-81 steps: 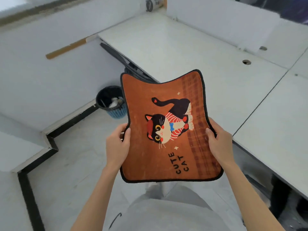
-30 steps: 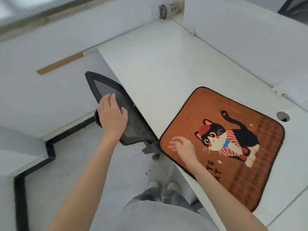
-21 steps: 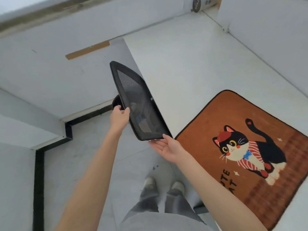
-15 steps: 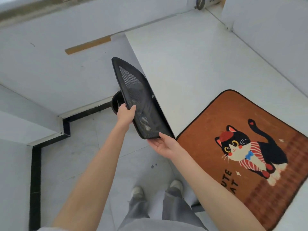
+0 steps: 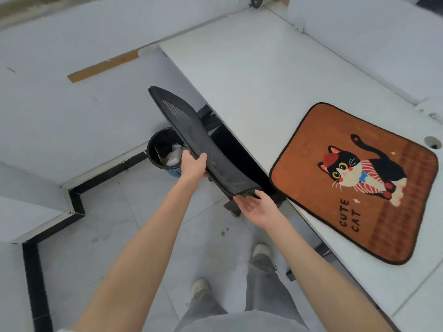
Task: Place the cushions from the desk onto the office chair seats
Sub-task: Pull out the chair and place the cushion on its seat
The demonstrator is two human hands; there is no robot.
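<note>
The left hand [image 5: 193, 164] is wrapped around the near edge of the black mesh chair back [image 5: 201, 144], with the fingers curled over the top of it and clamped on tight; the right hand [image 5: 257, 207] is open, palm up, with the fingers spread apart, and its fingertips touch the low right corner of the chair back without closing on it. The chair back leans over on a slant, just beside the left edge of the white table [image 5: 251, 73]; the seat of the chair is hidden, so I cannot tell where it sits.

The orange cushion [image 5: 354, 183] lies flat on the table, at the near right part of it, well apart from the left hand and near the right hand; it has a black rim, a picture of a black and white cat in a red hat and striped shirt, and the words CUTE CAT; one corner of it hangs a little past the table edge.

On the floor to the left, behind the chair back, stands a round black bin [image 5: 165, 149] with some white paper in it; near the bottom are two pale shoes [image 5: 262, 251] and grey trousers [image 5: 239, 315] on the light floor [image 5: 119, 212]; a small round hole [image 5: 432, 142] is in the table to the far right of the cushion.
</note>
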